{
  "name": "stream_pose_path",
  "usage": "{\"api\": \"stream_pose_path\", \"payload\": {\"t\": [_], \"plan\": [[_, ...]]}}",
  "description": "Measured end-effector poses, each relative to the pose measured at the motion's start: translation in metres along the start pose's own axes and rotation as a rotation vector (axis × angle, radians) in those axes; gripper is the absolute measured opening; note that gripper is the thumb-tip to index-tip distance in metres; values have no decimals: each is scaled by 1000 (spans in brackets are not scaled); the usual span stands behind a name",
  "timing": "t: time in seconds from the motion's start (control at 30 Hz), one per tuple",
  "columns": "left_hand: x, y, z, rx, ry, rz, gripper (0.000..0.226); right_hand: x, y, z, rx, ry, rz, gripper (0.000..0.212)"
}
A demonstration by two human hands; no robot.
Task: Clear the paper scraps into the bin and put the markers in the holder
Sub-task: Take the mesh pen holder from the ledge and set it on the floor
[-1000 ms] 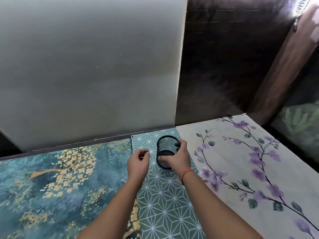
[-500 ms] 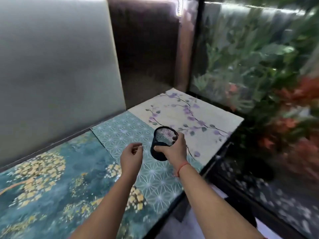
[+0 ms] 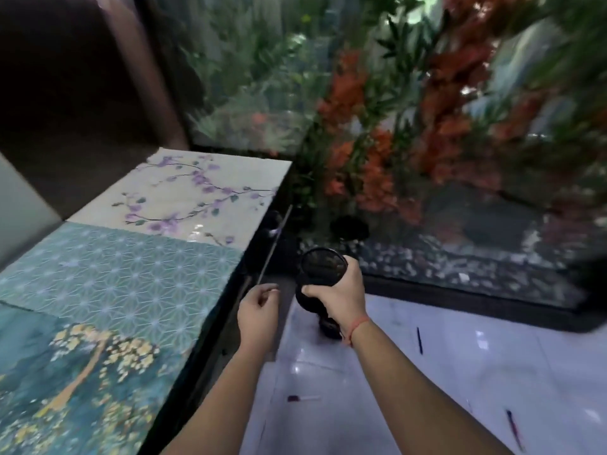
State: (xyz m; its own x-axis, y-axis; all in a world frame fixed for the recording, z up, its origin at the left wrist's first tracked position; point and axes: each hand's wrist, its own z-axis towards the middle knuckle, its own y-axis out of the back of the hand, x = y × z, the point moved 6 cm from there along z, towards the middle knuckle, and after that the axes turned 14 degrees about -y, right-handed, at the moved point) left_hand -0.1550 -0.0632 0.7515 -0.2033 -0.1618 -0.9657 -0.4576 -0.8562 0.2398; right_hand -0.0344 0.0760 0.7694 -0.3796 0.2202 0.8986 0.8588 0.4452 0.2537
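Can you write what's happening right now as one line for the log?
right hand: holds black mesh holder off table | left hand: curled, contents unclear | markers on white floor

A black mesh holder (image 3: 323, 269) looks like fine, matt metal (its weave is blurred here). The white floor (image 3: 460, 372) is glossy, smooth tile that reflects light, and the table (image 3: 138, 267) is covered in smooth printed sheets with a slight sheen. A thin red thread bracelet (image 3: 358, 325) looks like cloth.

- The mesh holder (image 3: 323, 277), gripped in the right hand (image 3: 341, 295), is now off the table (image 3: 138, 277), above the white floor (image 3: 460, 372).
- The left hand (image 3: 259, 311) has moved past the table edge too.
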Motion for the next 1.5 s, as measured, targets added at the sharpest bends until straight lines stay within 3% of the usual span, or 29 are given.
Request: {"api": "stream_pose_path", "payload": {"t": [0.2,0.4,0.6,0.83,1.17,1.37,1.5], "plan": [[8,-93,-39,136,119,-55,13,-64,89,18,-57,-115,59,79],[66,-163,-78,177,222,-22,11,-147,136,43,-125,-167,-9,84],[188,-217,-105,275,292,36,15,-274,136,88,-143,-268,2,89],[391,-275,-128,298,327,161,17,-473,78,157,-131,-366,-21,93],[662,-321,-121,321,167,316,23,-693,-22,288,-69,-216,-243,97],[718,-318,-97,335,-107,618,38,-735,-58,318,-52,-108,-352,98],[741,-304,-94,525,-222,1088,45,-767,-62,318,-110,-295,-265,85]]}}
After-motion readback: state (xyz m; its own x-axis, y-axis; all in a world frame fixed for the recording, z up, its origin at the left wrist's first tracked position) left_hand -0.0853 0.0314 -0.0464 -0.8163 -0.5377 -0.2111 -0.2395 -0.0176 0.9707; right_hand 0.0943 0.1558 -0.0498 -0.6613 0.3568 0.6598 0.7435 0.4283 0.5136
